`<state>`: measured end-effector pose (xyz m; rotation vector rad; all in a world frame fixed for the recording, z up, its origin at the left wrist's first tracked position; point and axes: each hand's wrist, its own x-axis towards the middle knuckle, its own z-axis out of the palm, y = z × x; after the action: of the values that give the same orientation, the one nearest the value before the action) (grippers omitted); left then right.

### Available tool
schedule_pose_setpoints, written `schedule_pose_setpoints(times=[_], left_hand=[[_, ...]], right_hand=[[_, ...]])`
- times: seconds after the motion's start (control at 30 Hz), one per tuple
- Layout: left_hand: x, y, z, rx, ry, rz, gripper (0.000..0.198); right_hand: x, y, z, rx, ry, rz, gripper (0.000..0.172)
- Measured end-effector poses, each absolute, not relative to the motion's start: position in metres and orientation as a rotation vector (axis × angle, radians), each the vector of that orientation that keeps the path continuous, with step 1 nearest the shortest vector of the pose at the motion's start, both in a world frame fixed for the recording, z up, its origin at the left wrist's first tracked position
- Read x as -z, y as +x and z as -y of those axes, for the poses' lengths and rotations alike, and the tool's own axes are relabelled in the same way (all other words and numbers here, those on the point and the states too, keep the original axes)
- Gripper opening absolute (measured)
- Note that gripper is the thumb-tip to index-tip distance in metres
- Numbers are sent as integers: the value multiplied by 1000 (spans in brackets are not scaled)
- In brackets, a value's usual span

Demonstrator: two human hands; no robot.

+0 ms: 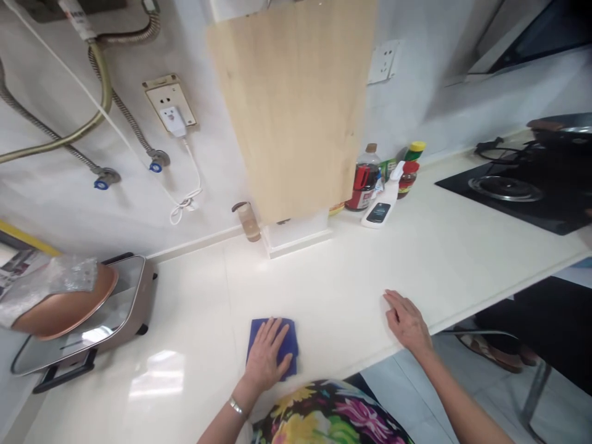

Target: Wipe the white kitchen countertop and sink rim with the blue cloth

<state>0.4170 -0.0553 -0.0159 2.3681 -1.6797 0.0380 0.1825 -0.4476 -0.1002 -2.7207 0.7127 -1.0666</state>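
Note:
My left hand lies flat on a folded blue cloth, pressing it to the white countertop. Its fingers are stretched out and a little apart, and a silvery band circles the wrist. To the right, my right hand rests near the counter's front edge with nothing visible in it. The index finger reaches forward and the thumb is bent, so the hand is loosely open. The cloth's middle is hidden under my left palm.
A pan with a copper-coloured bowl stands at left. Against the wall are a small clear bottle, a white spray bottle and sauce containers. A wooden panel juts out mid-wall. The black stove is at right.

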Motion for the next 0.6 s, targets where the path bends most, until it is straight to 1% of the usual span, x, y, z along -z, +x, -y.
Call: schedule_pose_setpoints(times=[0.13, 0.27, 0.4, 0.6], left_hand=[[15, 446, 16, -136, 2478, 1576, 66], [16, 481, 5, -195, 2577, 1394, 61], [19, 521, 15, -256, 2626, 1243, 59], [19, 584, 52, -354, 2632, 1130, 58]], right_hand=[[101, 181, 448, 1060, -2736, -692, 49], [98, 180, 447, 1047, -2746, -671, 51], [95, 180, 447, 1038, -2746, -659, 50], [93, 180, 448, 999, -2734, -653, 48]])
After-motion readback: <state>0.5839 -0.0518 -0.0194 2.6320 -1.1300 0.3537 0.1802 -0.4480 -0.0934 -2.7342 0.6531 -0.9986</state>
